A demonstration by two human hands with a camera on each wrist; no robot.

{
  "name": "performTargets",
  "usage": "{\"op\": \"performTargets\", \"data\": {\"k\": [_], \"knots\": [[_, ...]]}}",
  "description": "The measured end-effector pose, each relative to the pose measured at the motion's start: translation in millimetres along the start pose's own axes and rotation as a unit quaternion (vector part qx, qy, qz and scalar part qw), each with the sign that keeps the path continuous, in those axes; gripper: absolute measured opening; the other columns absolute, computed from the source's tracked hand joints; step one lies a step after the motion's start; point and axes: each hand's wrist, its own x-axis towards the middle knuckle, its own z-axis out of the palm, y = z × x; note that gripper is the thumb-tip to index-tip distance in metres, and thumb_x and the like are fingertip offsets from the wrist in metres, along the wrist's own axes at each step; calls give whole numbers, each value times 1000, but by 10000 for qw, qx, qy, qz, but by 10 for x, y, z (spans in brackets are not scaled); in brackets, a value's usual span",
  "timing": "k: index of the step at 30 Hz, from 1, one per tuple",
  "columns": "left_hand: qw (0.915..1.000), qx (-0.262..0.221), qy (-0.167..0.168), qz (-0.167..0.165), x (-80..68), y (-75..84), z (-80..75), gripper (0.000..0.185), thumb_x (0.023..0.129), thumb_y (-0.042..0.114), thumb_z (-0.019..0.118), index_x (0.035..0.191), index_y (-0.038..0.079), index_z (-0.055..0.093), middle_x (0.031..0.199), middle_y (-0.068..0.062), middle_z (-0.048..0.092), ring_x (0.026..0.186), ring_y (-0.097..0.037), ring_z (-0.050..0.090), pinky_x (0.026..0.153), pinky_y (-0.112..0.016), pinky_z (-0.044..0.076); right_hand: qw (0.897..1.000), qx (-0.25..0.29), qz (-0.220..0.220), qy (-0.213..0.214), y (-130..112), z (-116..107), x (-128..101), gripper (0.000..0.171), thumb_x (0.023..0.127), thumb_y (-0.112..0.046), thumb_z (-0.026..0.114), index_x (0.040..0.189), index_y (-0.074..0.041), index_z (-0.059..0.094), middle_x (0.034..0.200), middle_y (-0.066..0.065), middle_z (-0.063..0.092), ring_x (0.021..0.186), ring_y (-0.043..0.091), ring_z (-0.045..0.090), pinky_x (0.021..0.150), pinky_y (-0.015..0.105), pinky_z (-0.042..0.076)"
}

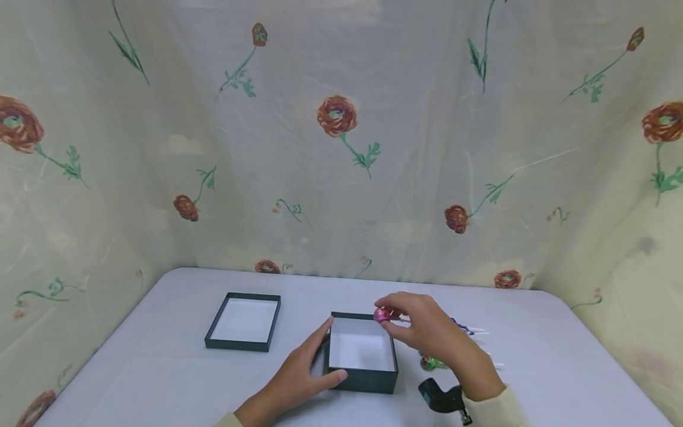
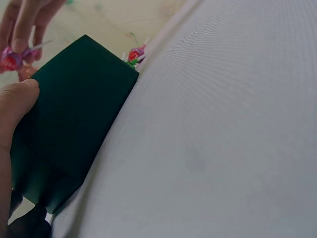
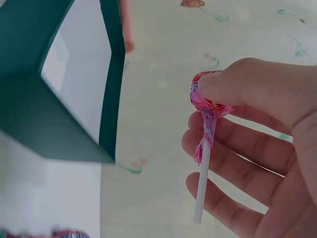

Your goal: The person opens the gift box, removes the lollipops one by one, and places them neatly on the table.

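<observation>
In the head view a dark green square box with a white inside stands open-topped on the table. My left hand holds it at the near left corner, with the thumb on the front wall and fingers along the left side. Over the box's right rim, my right hand pinches a lollipop in a shiny pink wrapper. The right wrist view shows thumb and fingertips on the candy head of this lollipop, its white stick slanting downward and the other fingers loosely bent.
A matching green lid lies with its white inside up, left of the box. Several wrapped lollipops lie on the white table to the right, partly hidden by my right arm. A flowered curtain surrounds the table.
</observation>
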Motion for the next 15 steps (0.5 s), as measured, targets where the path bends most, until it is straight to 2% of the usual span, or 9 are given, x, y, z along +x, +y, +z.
{"op": "performTargets", "data": {"k": [9,15], "knots": [[10000,-48,-4,46,-13,-19,16,90,80,62,66,153,40,16,156,3,27,142,-26,29,110,-58,27,9997,-73,199,95,132,-208,-350,27,83,-13,75,110,-12,70,103,-2,69,87,9,64,78,30,57],[10000,-21,29,76,-6,-34,14,91,80,64,65,153,40,16,156,3,28,141,-26,29,110,-58,28,9984,-263,486,153,306,-282,-595,28,82,-13,77,109,-14,71,106,-1,70,90,11,65,80,33,57]]}}
